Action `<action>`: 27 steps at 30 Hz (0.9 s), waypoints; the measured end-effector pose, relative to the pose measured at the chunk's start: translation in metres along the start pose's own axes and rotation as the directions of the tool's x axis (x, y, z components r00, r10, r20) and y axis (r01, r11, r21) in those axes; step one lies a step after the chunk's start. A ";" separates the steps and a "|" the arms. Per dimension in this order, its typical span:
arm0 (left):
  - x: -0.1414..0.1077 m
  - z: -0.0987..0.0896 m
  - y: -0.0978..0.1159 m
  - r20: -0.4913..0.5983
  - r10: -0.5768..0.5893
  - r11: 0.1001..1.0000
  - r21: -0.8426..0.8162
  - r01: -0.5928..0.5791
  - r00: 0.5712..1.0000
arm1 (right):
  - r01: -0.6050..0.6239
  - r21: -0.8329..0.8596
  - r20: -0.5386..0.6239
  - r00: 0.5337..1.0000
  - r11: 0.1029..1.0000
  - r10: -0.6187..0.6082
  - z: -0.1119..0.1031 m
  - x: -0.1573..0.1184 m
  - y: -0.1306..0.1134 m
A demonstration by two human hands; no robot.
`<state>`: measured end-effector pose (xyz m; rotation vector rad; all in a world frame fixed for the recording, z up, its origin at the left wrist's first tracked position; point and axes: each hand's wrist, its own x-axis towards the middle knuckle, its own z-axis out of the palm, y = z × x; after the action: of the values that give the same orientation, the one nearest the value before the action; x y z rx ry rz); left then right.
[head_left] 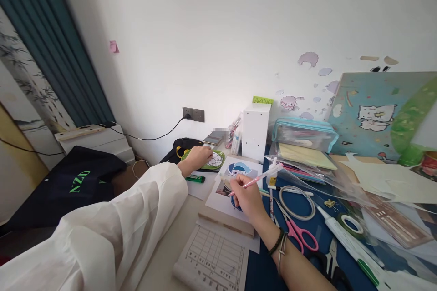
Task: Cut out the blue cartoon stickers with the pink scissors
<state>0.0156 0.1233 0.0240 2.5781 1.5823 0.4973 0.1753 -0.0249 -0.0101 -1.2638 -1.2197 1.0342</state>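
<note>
Pink pen (pixel 254 181): gripped in the right hand (pixel 246 195), over the cartoon sheet (pixel 235 169).
Pen axis: slants from lower left, near the sheet, to upper right; tip contact cannot be told.
Cartoon sheet: on the thick block (pixel 225 223), under the right hand, the nearer one.
Left hand (pixel 197 159): at the green dish (pixel 223 161), beyond and left of the sheet; grasp cannot be told.

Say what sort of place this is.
Probably a study or craft desk in a home. Signs: a pink pen in the right hand, scissors lying out, and a curtain to the left.
</note>
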 end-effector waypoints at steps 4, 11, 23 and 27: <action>0.001 -0.006 -0.003 0.034 -0.072 0.995 -0.061 0.074 0.997 | -0.003 0.001 0.003 1.000 1.000 0.003 0.000 -0.001 -0.002; -0.021 -0.027 0.003 0.087 -0.157 0.930 -0.323 0.177 0.984 | -0.009 0.009 -0.003 1.000 1.000 0.009 -0.002 -0.005 -0.007; -0.071 -0.020 0.036 0.263 -0.064 0.767 -0.604 0.216 0.963 | 0.008 0.043 -0.026 1.000 0.999 -0.007 -0.003 -0.004 -0.002; -0.083 -0.017 0.045 0.283 0.013 0.712 -0.676 0.189 0.959 | 0.012 0.047 -0.033 0.999 0.999 -0.011 -0.005 -0.003 0.001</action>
<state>0.0145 0.0275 0.0314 1.8779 1.1153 0.5682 0.1799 -0.0286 -0.0114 -1.2313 -1.1693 1.0245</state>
